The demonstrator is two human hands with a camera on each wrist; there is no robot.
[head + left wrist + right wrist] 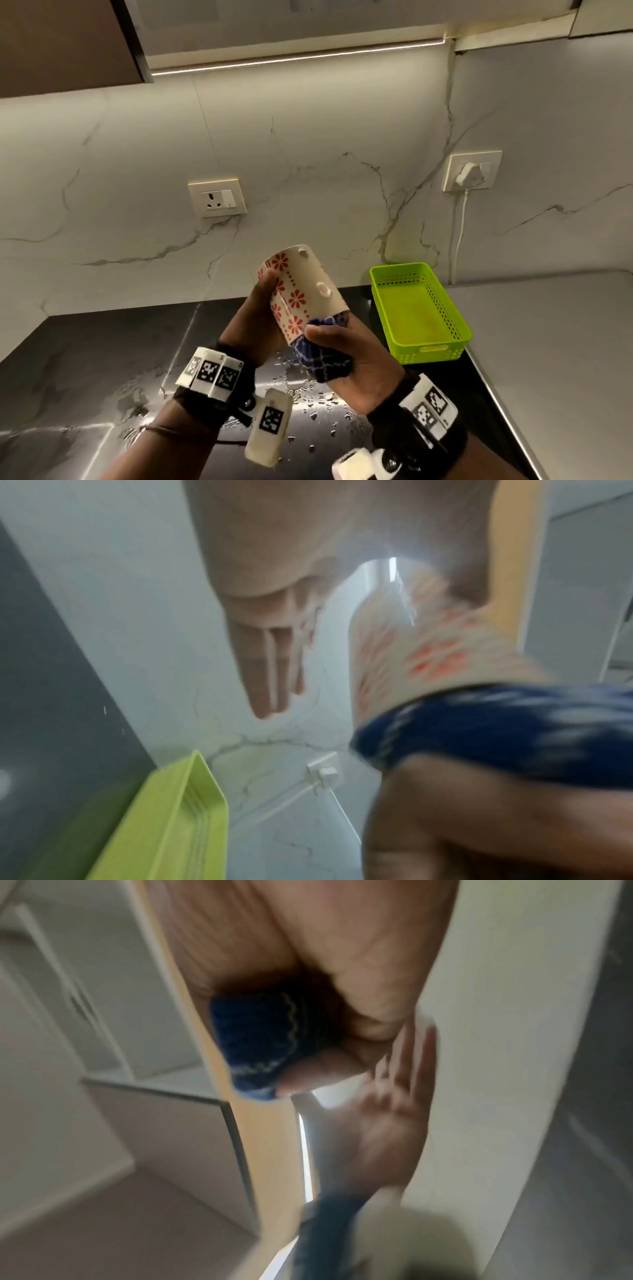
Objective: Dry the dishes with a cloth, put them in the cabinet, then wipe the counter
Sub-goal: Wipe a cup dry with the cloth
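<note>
A white cup (pixel 301 287) with red flowers is tilted in the air over the counter, its base pointing up and away. My left hand (pixel 265 291) holds it from the left, thumb on its wall; in the left wrist view the fingers (pixel 270 669) lie straight beside the blurred cup (pixel 411 656). My right hand (pixel 329 342) grips a bunched blue patterned cloth (pixel 318 353) and pushes it into the cup's mouth. The cloth (pixel 496 731) covers the rim there. In the right wrist view the cloth (pixel 260 1042) sits in the curled fingers.
A lime green perforated basket (pixel 431 349) stands on the dark counter (pixel 102 377) to the right, also seen as the basket (pixel 178 818). Water drops (pixel 308 404) lie under my hands. A plugged wall socket (pixel 471 171) and an upper cabinet (pixel 61 41) are nearby.
</note>
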